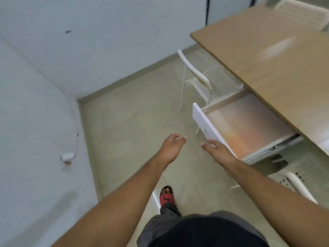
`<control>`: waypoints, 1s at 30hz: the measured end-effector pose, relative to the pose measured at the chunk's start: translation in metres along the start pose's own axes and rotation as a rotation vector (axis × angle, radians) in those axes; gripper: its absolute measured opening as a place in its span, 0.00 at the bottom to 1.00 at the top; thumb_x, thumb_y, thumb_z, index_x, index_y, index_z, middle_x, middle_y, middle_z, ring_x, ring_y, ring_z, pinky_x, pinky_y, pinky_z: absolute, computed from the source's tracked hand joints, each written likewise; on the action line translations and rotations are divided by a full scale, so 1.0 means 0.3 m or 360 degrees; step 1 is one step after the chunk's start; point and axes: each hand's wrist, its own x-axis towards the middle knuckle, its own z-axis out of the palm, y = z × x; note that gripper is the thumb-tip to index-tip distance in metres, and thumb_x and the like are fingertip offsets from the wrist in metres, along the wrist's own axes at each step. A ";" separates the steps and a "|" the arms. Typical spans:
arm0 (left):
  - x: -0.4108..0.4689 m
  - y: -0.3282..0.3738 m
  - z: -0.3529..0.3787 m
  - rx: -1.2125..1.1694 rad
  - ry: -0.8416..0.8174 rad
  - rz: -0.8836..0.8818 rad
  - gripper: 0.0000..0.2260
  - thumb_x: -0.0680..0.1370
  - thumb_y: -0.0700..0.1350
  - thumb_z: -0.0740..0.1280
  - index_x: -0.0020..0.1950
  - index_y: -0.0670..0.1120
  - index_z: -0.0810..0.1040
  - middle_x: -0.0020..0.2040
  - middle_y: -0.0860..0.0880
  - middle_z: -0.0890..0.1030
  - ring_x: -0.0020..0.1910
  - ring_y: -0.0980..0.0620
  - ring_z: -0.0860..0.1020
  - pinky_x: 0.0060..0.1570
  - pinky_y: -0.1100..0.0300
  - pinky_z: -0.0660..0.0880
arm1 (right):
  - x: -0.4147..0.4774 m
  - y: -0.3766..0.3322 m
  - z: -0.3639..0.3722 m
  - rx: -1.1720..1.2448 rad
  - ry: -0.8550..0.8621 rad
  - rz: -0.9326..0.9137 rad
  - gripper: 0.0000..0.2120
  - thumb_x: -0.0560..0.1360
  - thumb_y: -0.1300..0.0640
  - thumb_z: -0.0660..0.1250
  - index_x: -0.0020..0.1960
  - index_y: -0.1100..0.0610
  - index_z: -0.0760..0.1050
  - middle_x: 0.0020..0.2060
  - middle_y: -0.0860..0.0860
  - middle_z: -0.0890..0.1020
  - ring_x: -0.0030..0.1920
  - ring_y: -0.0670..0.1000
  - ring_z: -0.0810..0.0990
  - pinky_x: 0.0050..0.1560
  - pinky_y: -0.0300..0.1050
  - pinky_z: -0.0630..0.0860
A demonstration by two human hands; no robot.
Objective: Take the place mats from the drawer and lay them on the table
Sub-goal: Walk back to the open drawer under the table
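A white drawer (204,122) stands pulled out from under the wooden table (277,68) at the right. Inside it lies a flat place mat (249,125) with a pale grey-to-orange tint; I cannot tell how many are stacked. My right hand (219,150) rests flat against the outer face of the drawer front near its lower end, fingers stretched, gripping nothing. My left hand (171,147) hovers over the floor to the left of the drawer, fingers loosely curled and apart, holding nothing.
A white perforated chair (206,84) stands tucked at the table beyond the drawer, another (300,177) just below the drawer at the right, and a third (300,13) at the far side. White walls close the left; a small white device (67,156) hangs there. My foot in a red sandal (166,196) is on the tiled floor.
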 end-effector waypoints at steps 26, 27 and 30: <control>0.648 0.361 0.471 -0.0442 -0.0649 -0.0914 0.50 0.73 0.76 0.56 0.79 0.37 0.57 0.78 0.38 0.62 0.77 0.41 0.63 0.75 0.43 0.55 | 0.305 0.087 -0.203 0.2208 0.0673 0.0770 0.31 0.78 0.42 0.65 0.73 0.59 0.66 0.59 0.58 0.81 0.58 0.58 0.81 0.51 0.51 0.78; 0.663 0.382 0.489 -0.0426 -0.0653 -0.0910 0.50 0.73 0.75 0.55 0.79 0.37 0.57 0.78 0.38 0.63 0.76 0.41 0.64 0.75 0.43 0.55 | 0.317 0.088 -0.229 0.2202 0.0681 0.0758 0.31 0.78 0.42 0.65 0.73 0.60 0.66 0.59 0.59 0.81 0.59 0.58 0.81 0.52 0.51 0.78; 0.714 0.461 0.556 -0.0367 -0.0681 -0.0881 0.49 0.73 0.75 0.55 0.79 0.37 0.58 0.78 0.39 0.63 0.76 0.41 0.65 0.75 0.42 0.54 | 0.356 0.084 -0.329 0.2127 0.0671 0.0724 0.30 0.79 0.42 0.64 0.73 0.60 0.67 0.61 0.58 0.80 0.61 0.57 0.79 0.54 0.51 0.77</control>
